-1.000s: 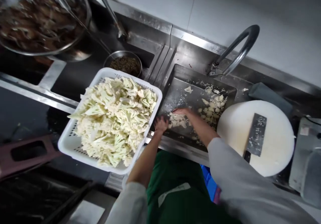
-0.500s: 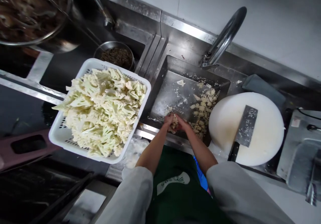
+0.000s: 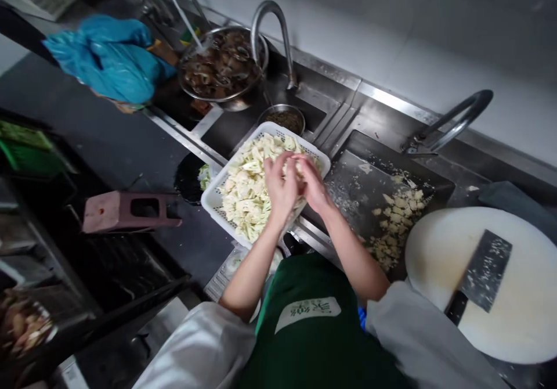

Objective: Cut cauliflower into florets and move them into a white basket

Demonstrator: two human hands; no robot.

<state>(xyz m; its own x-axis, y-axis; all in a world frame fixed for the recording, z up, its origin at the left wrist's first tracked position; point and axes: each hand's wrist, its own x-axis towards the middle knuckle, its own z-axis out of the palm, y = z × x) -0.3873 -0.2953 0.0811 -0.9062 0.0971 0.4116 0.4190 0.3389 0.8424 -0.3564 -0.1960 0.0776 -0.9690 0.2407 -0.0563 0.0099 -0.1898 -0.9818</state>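
Note:
My left hand [image 3: 281,187] and my right hand [image 3: 314,184] are cupped together over the right side of a white plastic basket [image 3: 213,206]. Pale cauliflower shows between the curved fingers, though most of what they hold is hidden. Cut cauliflower florets [image 3: 243,200] are heaped in the basket beneath and to the left of my hands. In the shallow metal sink [image 3: 348,171] to the right lie small cauliflower pieces [image 3: 398,212] and scattered crumbs.
A cleaver [image 3: 487,270] lies on a thick round cutting board [image 3: 429,249] at right. Behind the basket are a bowl of brown soaked food [image 3: 221,67], a smaller bowl [image 3: 285,119] and curved faucets [image 3: 461,119]. A pink stool [image 3: 104,212] and blue plastic bag [image 3: 117,58] are at left.
My hands have moved left from the sink, holding cauliflower pieces, and are now over the basket. The view has swung left, bringing the blue bag and whole stool into sight.

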